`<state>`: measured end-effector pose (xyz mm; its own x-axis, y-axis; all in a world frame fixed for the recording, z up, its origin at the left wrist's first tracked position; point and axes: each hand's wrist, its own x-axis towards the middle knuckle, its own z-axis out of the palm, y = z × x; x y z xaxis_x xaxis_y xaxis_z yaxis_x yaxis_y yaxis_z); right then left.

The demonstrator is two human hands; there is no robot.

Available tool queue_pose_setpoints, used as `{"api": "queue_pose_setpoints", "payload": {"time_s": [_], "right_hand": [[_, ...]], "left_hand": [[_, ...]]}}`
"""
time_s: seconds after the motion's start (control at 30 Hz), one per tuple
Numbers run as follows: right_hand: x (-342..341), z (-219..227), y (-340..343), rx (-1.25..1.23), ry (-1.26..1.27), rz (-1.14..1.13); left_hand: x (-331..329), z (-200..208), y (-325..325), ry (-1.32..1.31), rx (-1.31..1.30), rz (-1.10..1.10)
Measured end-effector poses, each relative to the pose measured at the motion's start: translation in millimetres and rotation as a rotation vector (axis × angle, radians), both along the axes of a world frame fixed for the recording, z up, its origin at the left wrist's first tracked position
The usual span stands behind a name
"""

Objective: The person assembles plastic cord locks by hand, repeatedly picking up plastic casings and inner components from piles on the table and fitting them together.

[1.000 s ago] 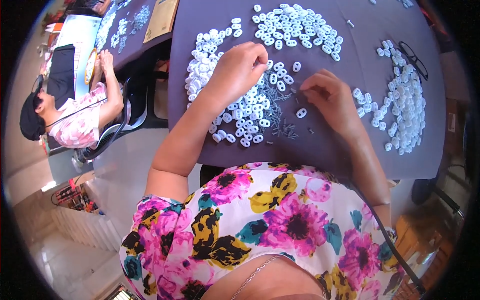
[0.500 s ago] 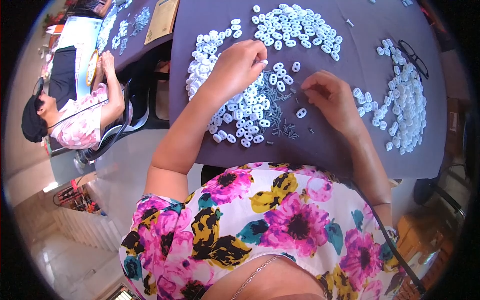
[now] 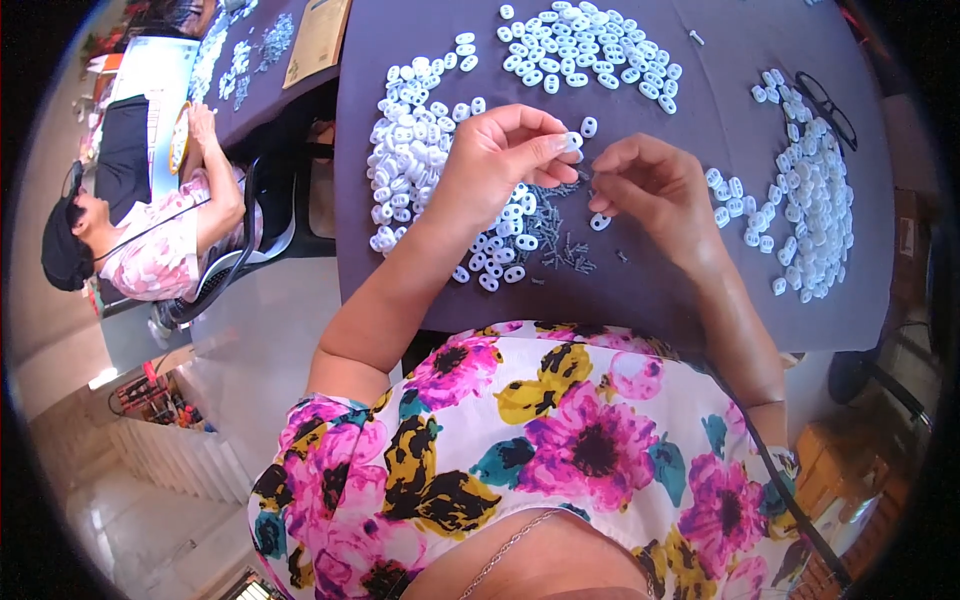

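Observation:
My left hand (image 3: 492, 165) pinches a small white oval plastic piece (image 3: 572, 141) between thumb and fingertips, above the middle of the table. Close beside it on the right, my right hand (image 3: 660, 195) has thumb and fingers drawn together; whatever is between them is too small to make out. Beneath the hands lies a loose heap of small grey screws (image 3: 550, 235). A pile of white two-holed oval pieces (image 3: 405, 150) spreads under and left of my left forearm. One more oval piece (image 3: 600, 221) rests below my right fingertips.
Another group of white oval pieces (image 3: 590, 45) lies at the far side of the dark tablecloth (image 3: 690, 320). To the right are a white heap of pieces (image 3: 815, 210) and black-framed glasses (image 3: 828, 108). A person in a black cap (image 3: 68, 240) sits at a neighbouring table on the left.
My left hand has come right and nearer from the far edge of the left pile, bringing a white oval piece beside my right hand. The right hand has shifted slightly left.

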<state>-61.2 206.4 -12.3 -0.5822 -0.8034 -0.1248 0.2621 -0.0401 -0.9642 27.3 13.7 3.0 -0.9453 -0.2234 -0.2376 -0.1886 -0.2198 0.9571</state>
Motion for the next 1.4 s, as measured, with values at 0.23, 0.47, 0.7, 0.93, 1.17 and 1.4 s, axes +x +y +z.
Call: {"api": "queue_pose_setpoints", "payload": {"time_s": [0.23,0.47,0.7,0.93,1.17,1.4], "right_hand": [[-5,-6,2,-0.021,0.027,0.018],[-9,-8,2,0.010,0.003,-0.003],[-8,-11,1,-0.002,0.057,-0.054],[-10,-11,4,-0.007,0.048,-0.033],[-12,-13,3,0.036,0.098,-0.068],[-10,-16,1,0.035,0.103,-0.060]], "left_hand": [[2,4,3,-0.013,-0.131,-0.008],[8,6,6,0.010,-0.237,-0.008],[11,4,2,-0.019,-0.175,-0.015],[15,14,-11,-0.126,-0.577,-0.025],[-3,6,-45,0.097,-1.301,-0.059],[-20,0,-46,0.025,-1.417,-0.240]]}}
